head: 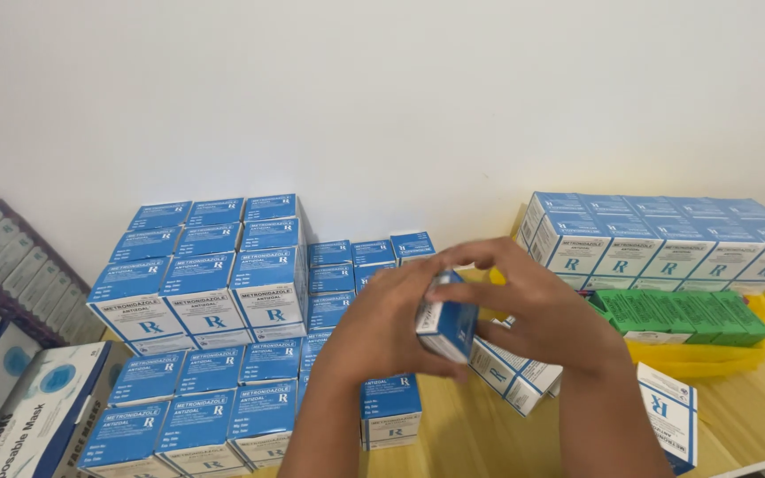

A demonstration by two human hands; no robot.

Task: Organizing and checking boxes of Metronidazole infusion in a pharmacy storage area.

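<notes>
wall (382,97): plain white | table (754,407): pale wood | light: soft, even

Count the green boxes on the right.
4 green boxes, side by side in one row on the yellow bag, in front of the right blue-box stack. More may hide underneath.

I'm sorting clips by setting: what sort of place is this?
Probably a pharmacy stockroom or clinic store: stacked blue-and-white cardboard medicine boxes, flat cartons of disposable face masks, green packets, and both hands holding one small blue box.
</notes>
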